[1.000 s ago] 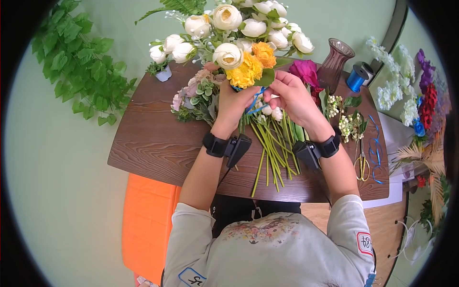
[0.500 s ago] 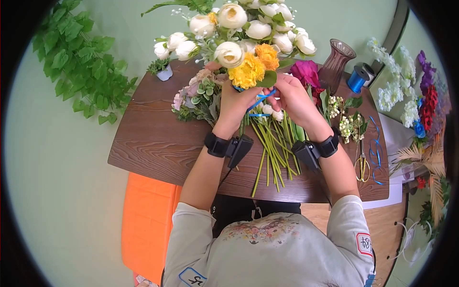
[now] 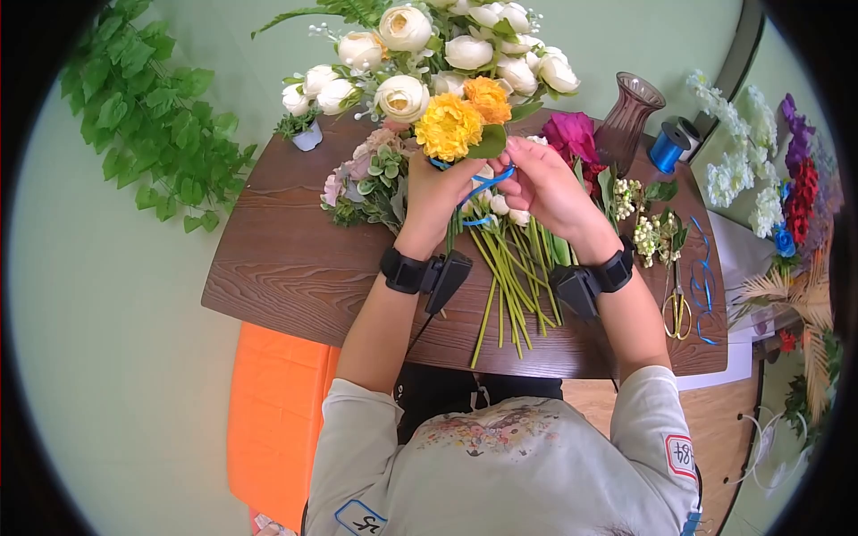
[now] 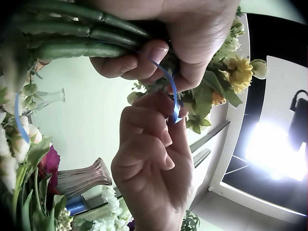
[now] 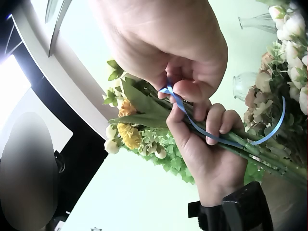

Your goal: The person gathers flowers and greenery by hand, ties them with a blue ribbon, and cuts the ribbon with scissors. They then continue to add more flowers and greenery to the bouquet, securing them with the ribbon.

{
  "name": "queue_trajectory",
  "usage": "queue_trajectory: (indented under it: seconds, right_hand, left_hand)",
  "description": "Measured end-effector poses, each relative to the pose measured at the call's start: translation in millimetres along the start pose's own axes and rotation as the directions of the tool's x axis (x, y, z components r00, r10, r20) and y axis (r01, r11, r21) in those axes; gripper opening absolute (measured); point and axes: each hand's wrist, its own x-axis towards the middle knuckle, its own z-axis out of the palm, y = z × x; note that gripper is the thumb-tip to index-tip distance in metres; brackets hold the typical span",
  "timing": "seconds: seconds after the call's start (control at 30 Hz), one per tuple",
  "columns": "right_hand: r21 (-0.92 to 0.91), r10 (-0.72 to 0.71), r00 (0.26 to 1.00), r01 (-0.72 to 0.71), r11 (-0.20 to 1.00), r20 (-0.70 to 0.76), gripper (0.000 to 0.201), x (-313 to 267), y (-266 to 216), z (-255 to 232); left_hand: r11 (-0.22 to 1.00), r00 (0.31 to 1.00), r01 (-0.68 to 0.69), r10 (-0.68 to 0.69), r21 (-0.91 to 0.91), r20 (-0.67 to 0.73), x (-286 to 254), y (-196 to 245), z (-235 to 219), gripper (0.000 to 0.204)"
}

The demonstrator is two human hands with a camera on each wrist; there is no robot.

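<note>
The left hand (image 3: 435, 198) grips the bouquet (image 3: 450, 128) by its green stems (image 4: 91, 33). Just right of it, the right hand (image 3: 556, 189) pinches the blue ribbon (image 3: 487, 182).

A blue ribbon (image 4: 170, 78) crosses the green stems (image 5: 279, 165) of a bouquet (image 3: 449, 128).

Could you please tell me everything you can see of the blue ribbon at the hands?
The ribbon is a narrow, flat blue strip with a slight sheen, like plastic or satin. The right hand pinches it near the yellow flower. From there it curves past the left hand, which grips the green stems, and a curved length hangs loose. Whether it is knotted cannot be told.
</note>
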Motion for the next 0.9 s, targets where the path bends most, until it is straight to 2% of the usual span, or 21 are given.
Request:
queue_trajectory:
  seconds: [0.1,0.3,0.33,0.4,0.53,0.73,0.8,0.83,0.9]
  right_hand:
    - [0.087,0.034,0.996,-0.041,0.995,0.076,0.018,0.4,1.0,-7.2]
    - [0.163,-0.006,0.997,-0.007,0.987,0.080,0.010,4.1,3.0,-17.4]
    - [0.162,-0.006,0.997,-0.007,0.987,0.080,0.010,3.8,3.2,-16.6]
    - [0.116,-0.096,0.995,0.096,0.989,-0.001,0.012,3.1,3.7,-14.1]
    - [0.085,-0.099,0.995,0.100,0.991,-0.005,0.015,3.6,2.8,-13.8]
    - [-0.075,-0.095,0.984,0.084,0.994,-0.149,0.018,4.3,-0.2,-9.9]
    - [-0.297,-0.196,0.956,0.126,0.947,-0.220,0.018,8.0,1.5,-13.4]
    - [-0.296,-0.195,0.956,0.126,0.947,-0.219,0.018,9.8,1.7,-18.5]
    - [-0.497,-0.163,0.978,0.076,0.864,-0.134,0.021,11.4,1.0,-29.5]
  left_hand:
    - [1.000,0.998,-0.006,0.006,0.009,-0.058,-2.2,1.8,4.6,0.010]
    - [1.000,0.999,0.001,-0.002,-0.027,-0.036,-0.1,-1.5,-1.3,0.012]
    - [1.000,0.999,0.001,-0.002,-0.027,-0.035,-0.7,-1.1,-0.4,0.012]
    - [0.999,0.999,-0.023,0.021,-0.037,-0.043,-2.4,0.3,2.6,0.013]
    - [0.998,0.999,-0.049,0.049,-0.045,0.003,-2.6,0.7,2.9,0.013]
    - [1.000,1.000,-0.008,0.008,-0.017,-0.007,-2.2,-2.7,0.6,0.009]
    - [1.000,0.999,-0.011,0.012,-0.016,0.031,-3.3,-5.2,0.1,0.008]
    - [1.000,0.999,-0.011,0.012,-0.015,0.031,-3.9,-4.5,0.1,0.008]
    - [0.997,0.997,0.026,-0.030,0.071,0.064,-5.3,-1.7,0.9,0.012]
